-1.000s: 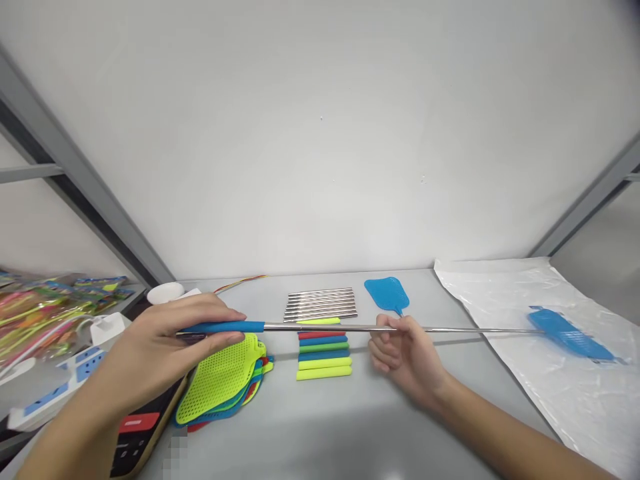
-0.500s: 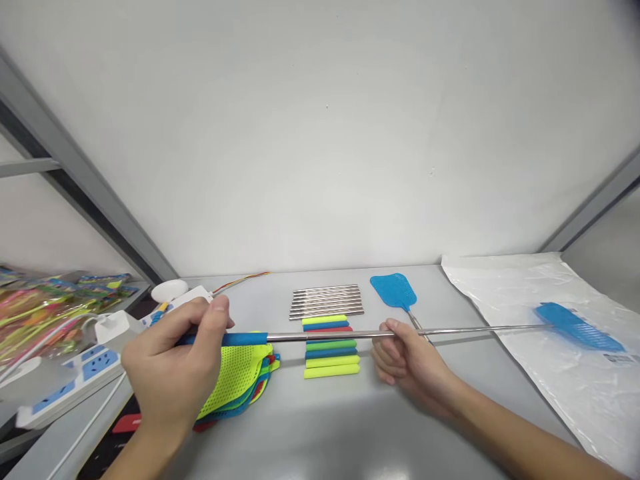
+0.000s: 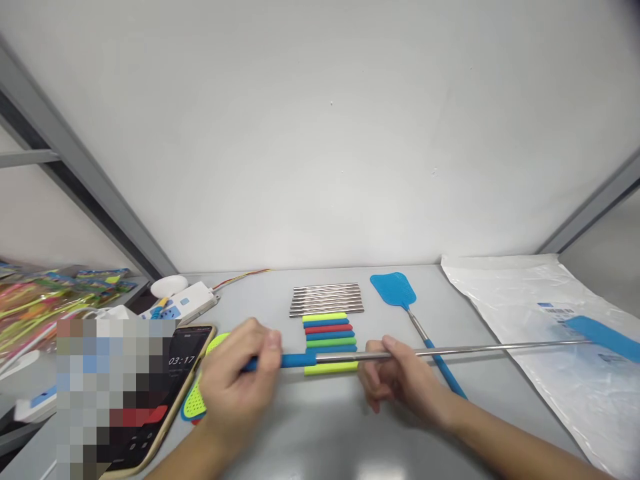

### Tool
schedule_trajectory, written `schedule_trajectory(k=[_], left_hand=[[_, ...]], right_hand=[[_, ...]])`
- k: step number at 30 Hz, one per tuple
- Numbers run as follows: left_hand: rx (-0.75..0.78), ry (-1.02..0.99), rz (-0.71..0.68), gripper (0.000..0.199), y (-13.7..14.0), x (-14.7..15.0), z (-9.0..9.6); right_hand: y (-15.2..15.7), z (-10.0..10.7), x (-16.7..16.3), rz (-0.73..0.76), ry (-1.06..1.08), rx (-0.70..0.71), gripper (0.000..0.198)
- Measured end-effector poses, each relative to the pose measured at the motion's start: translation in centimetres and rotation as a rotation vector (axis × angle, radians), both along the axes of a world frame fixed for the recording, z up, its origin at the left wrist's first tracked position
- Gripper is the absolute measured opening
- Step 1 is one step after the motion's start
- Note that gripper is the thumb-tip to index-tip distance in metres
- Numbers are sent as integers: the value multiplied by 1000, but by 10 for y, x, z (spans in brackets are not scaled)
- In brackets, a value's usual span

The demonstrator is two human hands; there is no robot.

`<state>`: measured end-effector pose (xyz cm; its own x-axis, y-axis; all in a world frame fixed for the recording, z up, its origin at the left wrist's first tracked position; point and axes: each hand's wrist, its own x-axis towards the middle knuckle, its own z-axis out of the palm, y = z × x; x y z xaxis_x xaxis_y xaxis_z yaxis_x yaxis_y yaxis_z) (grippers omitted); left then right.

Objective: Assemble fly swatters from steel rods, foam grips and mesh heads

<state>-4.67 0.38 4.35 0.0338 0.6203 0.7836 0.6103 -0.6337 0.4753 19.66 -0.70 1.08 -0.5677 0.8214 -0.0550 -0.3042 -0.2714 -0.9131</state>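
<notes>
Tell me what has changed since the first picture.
The left hand, fingers outstretched before, now makes a fist around the blue grip and has moved right, toward the right hand. The held swatter has shifted right and slightly nearer the person; both hands still hold it. The other swatter, metal rods and white plastic stayed put.

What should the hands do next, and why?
Maybe the right hand should push the rod toward the blue handle in the left hand, because this rod looks stretched long, while the other swatter has a much shorter metal part.
</notes>
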Motion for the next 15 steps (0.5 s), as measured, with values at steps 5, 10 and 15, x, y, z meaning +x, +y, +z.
schedule_trajectory(k=[5,10,15], left_hand=[[-4,201,-250,14,-3,23,-18],[91,304,-245,11,7,15,-12],[31,220,18,43,23,-20,1]], right_hand=[[-3,-2,1,-101,-117,44,56],[16,2,16,-517,-73,93,54],[30,20,40,-795,101,114,55]])
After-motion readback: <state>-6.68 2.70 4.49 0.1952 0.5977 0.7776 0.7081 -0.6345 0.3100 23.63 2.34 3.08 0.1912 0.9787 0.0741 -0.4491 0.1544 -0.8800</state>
